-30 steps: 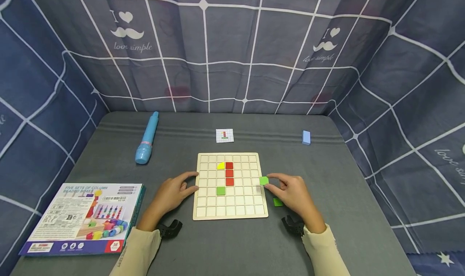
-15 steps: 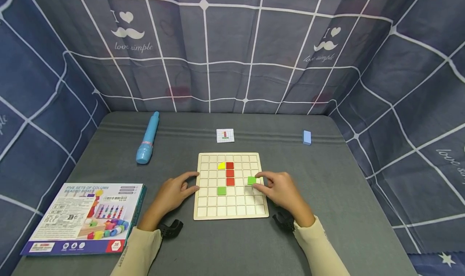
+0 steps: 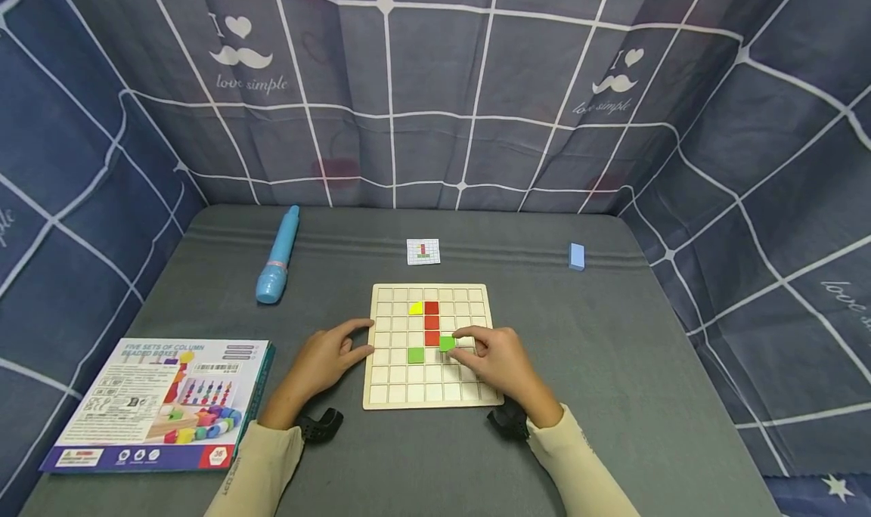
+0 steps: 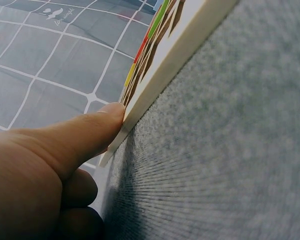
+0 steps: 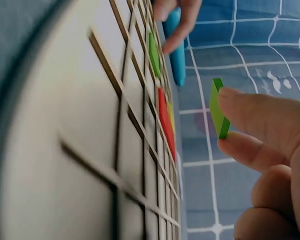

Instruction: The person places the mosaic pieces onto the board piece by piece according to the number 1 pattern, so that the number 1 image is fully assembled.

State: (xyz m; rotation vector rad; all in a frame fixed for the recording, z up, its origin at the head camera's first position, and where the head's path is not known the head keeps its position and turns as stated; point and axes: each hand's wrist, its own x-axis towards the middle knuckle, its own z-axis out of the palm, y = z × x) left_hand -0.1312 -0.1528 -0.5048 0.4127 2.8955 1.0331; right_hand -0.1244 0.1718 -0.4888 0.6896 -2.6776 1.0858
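A pale wooden grid board [image 3: 469,397] lies on the grey table. In its cells sit a yellow piece [image 3: 416,308], a column of red tiles [image 3: 432,323] and a green tile [image 3: 415,355]. My right hand [image 3: 500,358] pinches another green tile [image 5: 218,110] between thumb and index finger. The right wrist view shows this tile held apart from the grid, just right of the lowest red tile in the head view. My left hand [image 3: 323,362] rests against the board's left edge, thumb and index finger spread along it. The thumb [image 4: 97,127] touches the rim.
A printed pattern card [image 3: 423,252] lies behind the board, with a light blue block [image 3: 577,257] farther right. At left are a blue microphone-shaped object [image 3: 275,264] and a toy box [image 3: 159,404]. Patterned cloth [image 3: 435,71] walls the table's back and sides.
My right hand has carried the green tile leftward from the board's right edge to beside the red column. Its arm now covers the loose green tile seen on the table. My left hand has stayed put.
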